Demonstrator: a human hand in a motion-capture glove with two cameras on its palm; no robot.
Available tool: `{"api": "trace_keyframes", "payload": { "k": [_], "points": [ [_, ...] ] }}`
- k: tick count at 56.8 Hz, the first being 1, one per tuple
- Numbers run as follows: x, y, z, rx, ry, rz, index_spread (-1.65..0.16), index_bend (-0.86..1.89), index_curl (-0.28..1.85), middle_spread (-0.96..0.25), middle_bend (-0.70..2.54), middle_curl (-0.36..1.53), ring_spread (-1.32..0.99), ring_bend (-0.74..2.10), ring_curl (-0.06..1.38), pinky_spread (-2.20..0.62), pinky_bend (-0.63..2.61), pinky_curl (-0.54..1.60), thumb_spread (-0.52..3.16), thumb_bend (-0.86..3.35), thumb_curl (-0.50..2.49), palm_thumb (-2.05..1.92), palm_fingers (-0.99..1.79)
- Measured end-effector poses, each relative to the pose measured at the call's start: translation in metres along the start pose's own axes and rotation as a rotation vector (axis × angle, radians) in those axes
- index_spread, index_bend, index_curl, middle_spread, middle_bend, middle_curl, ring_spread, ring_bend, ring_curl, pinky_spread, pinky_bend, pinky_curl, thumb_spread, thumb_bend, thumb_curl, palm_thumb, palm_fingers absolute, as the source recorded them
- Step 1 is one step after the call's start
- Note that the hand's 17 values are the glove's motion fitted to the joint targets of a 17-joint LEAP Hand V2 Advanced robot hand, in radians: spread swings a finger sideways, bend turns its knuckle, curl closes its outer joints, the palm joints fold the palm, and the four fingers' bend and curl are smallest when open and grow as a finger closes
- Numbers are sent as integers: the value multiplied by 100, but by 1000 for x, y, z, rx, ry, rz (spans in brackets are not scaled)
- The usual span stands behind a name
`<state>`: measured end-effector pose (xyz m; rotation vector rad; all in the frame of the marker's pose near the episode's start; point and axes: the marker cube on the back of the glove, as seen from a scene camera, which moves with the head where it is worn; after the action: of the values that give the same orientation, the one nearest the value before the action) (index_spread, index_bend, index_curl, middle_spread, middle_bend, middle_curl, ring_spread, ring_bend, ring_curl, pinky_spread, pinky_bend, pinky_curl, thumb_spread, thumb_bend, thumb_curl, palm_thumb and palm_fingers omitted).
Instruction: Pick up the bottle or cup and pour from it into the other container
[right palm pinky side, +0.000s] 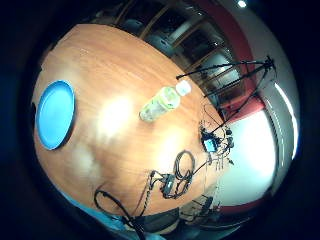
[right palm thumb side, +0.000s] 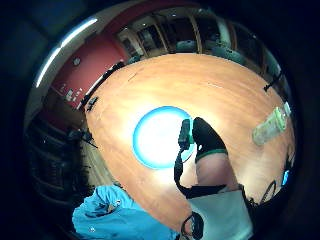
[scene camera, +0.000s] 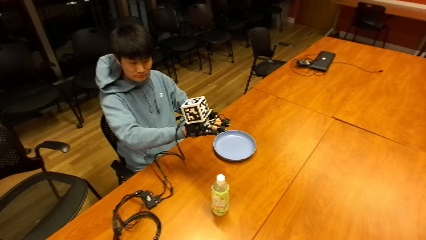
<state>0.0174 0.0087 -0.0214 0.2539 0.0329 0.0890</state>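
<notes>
A clear bottle (scene camera: 220, 196) with yellowish liquid and a white cap stands upright on the wooden table (scene camera: 319, 165), near its front edge. A blue plate (scene camera: 234, 145) lies flat on the table farther back. My gloved right hand (scene camera: 203, 125) hovers above the table just beside the plate, well away from the bottle, holding nothing; its fingers look loosely curled. In the little finger side palm view the bottle (right palm pinky side: 162, 102) and plate (right palm pinky side: 55, 114) both lie far below. In the thumb side palm view the plate (right palm thumb side: 157, 136) sits under my thumb (right palm thumb side: 206, 137), the bottle (right palm thumb side: 271, 125) off to one side.
Black cables and a small box (scene camera: 143, 202) lie on the table near its front left corner. A laptop (scene camera: 323, 60) sits on the far table. Office chairs (scene camera: 263, 47) stand behind the person, whose blue-grey sleeve (scene camera: 143, 132) reaches over the table edge.
</notes>
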Motion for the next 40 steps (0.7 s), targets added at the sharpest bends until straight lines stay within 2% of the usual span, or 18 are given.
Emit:
{"api": "trace_keyframes", "payload": {
  "k": [40],
  "points": [
    [88, 24, -25, 130, -11, 128, -37, 16, 30, 0, 18, 26, 12, 36, 27, 24, 52, 25, 105, -2, 47, 67, 11]
  ]
}}
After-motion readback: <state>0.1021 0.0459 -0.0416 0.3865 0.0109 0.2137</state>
